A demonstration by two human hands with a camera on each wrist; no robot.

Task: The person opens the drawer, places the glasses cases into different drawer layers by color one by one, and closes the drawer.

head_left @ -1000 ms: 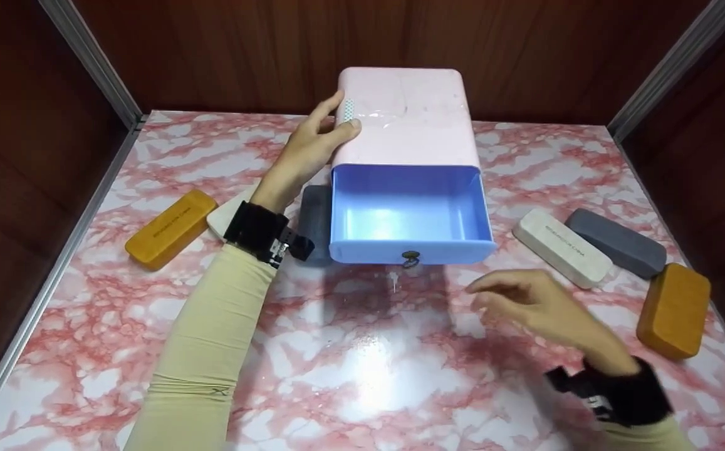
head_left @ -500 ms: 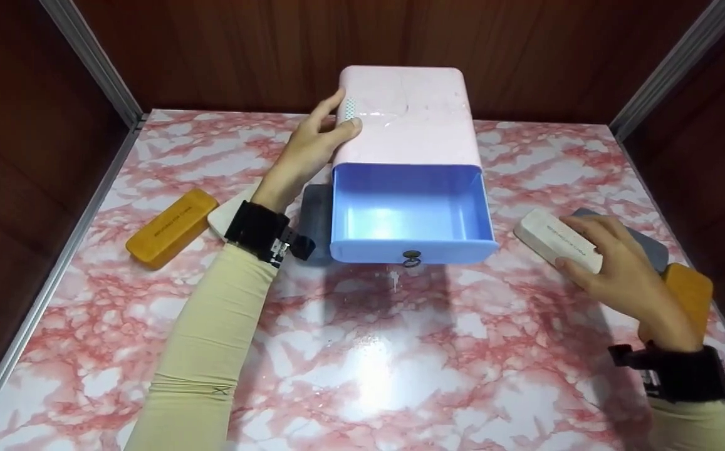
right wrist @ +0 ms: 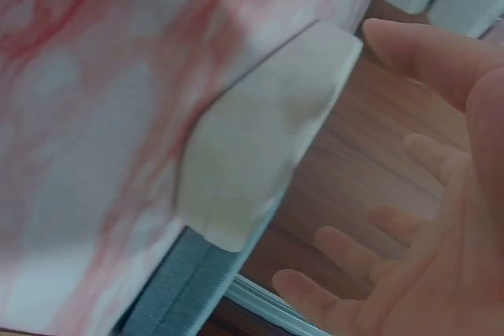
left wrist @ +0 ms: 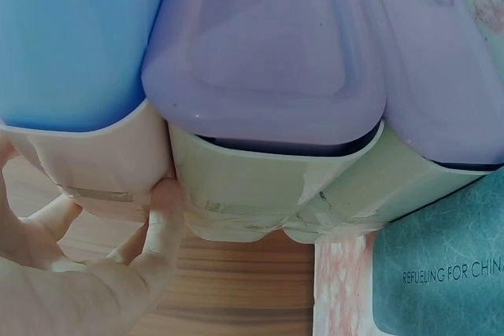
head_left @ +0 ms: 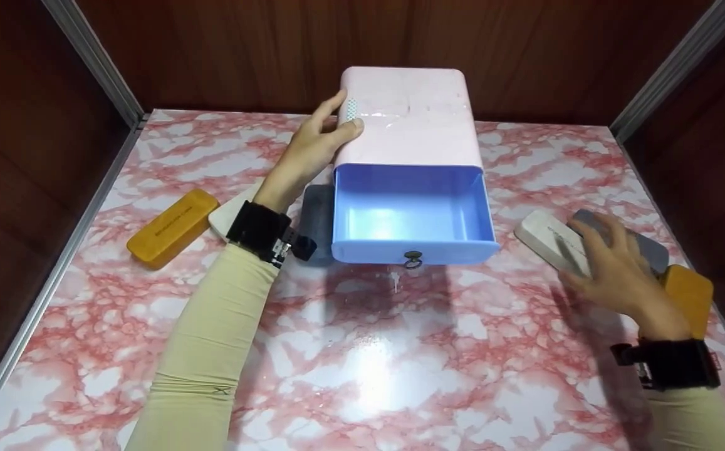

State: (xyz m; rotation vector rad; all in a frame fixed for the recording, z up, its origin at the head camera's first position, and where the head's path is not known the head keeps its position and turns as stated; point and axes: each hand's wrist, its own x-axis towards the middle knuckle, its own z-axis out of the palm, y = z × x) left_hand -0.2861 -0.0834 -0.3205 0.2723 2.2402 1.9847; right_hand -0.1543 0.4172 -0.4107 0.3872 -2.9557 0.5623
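Observation:
My left hand [head_left: 312, 147] grips the left edge of a pink-topped drawer unit [head_left: 412, 116], thumb on top and fingers at its side. Its blue top drawer [head_left: 415, 252] is pulled out and bare inside, with a ring pull on the front. Purple drawers [left wrist: 260, 45] sit below it in the left wrist view. On the right, my right hand [head_left: 619, 272] hovers with spread fingers over a white glasses case [head_left: 547, 241] and a grey glasses case [head_left: 647, 247]. In the right wrist view the white case lies apart from the fingers.
An orange glasses case [head_left: 688, 294] lies at the far right, partly behind my right wrist. Left of the unit are another orange case [head_left: 174, 228], a white case [head_left: 227, 213] partly under my left wrist, and a dark grey case [head_left: 317, 216]. Wooden panels [head_left: 243, 50] enclose the marbled table.
My right hand went right from in front of the drawer to the white glasses case, then spread its fingers and shifted slightly back. The case stayed put. My left hand kept its place.

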